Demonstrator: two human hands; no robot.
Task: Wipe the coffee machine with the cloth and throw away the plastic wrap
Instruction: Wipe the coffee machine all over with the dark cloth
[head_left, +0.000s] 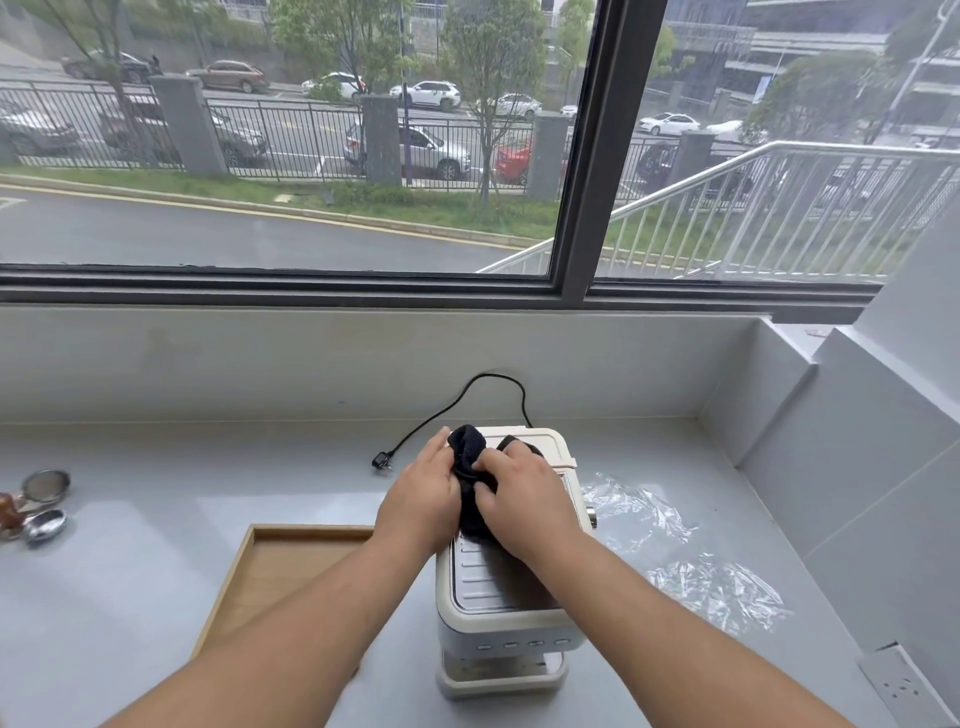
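Two bare forearms reach up from the bottom of the frame and meet over the coffee machine (506, 582), which stands at lower centre on the grey worktop (130, 597). Both hands are clamped on the dark cloth (470, 467): the left hand (423, 501) grips its left side and the right hand (524, 499) pinches and presses it from the right, bunching it on the machine's top, just above the ribbed metal plate. The cloth covers only the middle of the top; the front panel with its buttons and the sides show bare.

The wiping looks to be in hand, probably at the top surface, with the rest of the machine left to do. The plastic wrap (675, 551) lies crumpled on the worktop at the right of the frame, beside the machine and clear of both hands, so throwing it away is not yet done. No bin is in view.
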